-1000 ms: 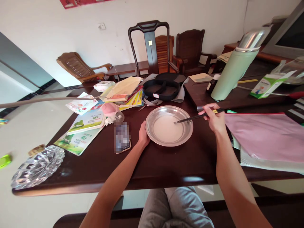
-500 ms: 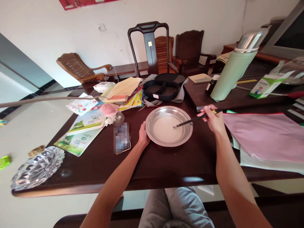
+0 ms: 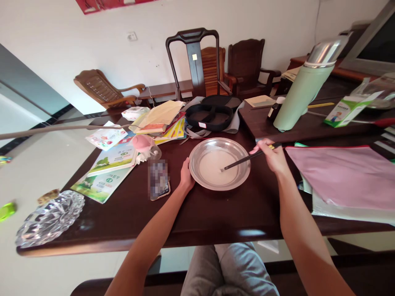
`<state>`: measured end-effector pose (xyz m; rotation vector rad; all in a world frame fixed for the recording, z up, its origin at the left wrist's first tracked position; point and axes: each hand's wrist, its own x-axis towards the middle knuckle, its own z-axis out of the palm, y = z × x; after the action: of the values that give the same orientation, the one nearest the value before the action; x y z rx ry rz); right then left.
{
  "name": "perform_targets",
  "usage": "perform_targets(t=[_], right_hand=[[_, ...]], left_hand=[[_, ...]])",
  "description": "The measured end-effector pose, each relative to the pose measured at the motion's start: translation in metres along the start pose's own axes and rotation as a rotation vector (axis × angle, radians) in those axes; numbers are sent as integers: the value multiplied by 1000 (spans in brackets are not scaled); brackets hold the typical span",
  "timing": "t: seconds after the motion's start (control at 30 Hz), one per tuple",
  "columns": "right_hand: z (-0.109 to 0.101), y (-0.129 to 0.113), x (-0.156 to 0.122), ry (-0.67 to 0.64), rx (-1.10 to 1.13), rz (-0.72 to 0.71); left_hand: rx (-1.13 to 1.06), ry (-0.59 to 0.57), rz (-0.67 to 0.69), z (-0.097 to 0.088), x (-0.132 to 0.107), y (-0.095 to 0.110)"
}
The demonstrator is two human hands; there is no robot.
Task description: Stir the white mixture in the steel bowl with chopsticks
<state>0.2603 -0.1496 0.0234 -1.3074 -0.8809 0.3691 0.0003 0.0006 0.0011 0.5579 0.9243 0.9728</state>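
A round metal dish [image 3: 221, 186] stands on the dark table, with a whitish, batter-like mixture [image 3: 211, 164] spread over its bottom. My left hand [image 3: 187, 176] is closed on the dish's left rim; some of its fingers are hidden by the dish. Black chopsticks [image 3: 242, 160] with gold bands near the top are gripped in my right hand [image 3: 271, 155], right of the dish. Their tips dip into the mixture near the dish's middle.
A phone [image 3: 159, 181] and a pink toy-like object [image 3: 142, 143] lie left of the dish. Books [image 3: 101, 181] and a glass plate [image 3: 51, 218] sit further left. Behind is a black case [image 3: 210, 117]; a green thermos [image 3: 304, 96] and a pink folder [image 3: 345, 176] are at right.
My right hand has shifted slightly left with the chopsticks, and their tips have moved left and a little nearer in the mixture. The left hand and dish have stayed put.
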Motion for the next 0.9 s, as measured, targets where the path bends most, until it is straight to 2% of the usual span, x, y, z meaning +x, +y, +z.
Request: perform_targets(t=[0.07,0.13,0.27,0.33,0.4,0.57,0.63,0.77,0.83,0.9], right_hand=[[11,-1,-3,-117,-27,19],[15,-1,-4,-155,-48,17],[-3,2,2,50,-83,-12],[-12,3,4,100,-57,-16],[-12,3,4,72,-48,-19],[11,2,-2,-97,-75,7],[9,3,-1,-50,-91,-6],[-10,6,5,115,-54,-8],[-11,7,5,98,-33,6],[-4,7,2,20,-40,14]], left_hand=[[7,-4,1,-1,1,-1],[12,-6,1,-1,2,-1],[19,-4,0,-2,2,-1],[23,-5,7,-1,1,-1],[24,-5,8,-1,0,0],[6,6,3,4,-5,3],[8,14,9,5,-6,4],[15,15,16,4,-6,4],[17,6,14,3,-5,3],[21,4,10,2,-3,2]])
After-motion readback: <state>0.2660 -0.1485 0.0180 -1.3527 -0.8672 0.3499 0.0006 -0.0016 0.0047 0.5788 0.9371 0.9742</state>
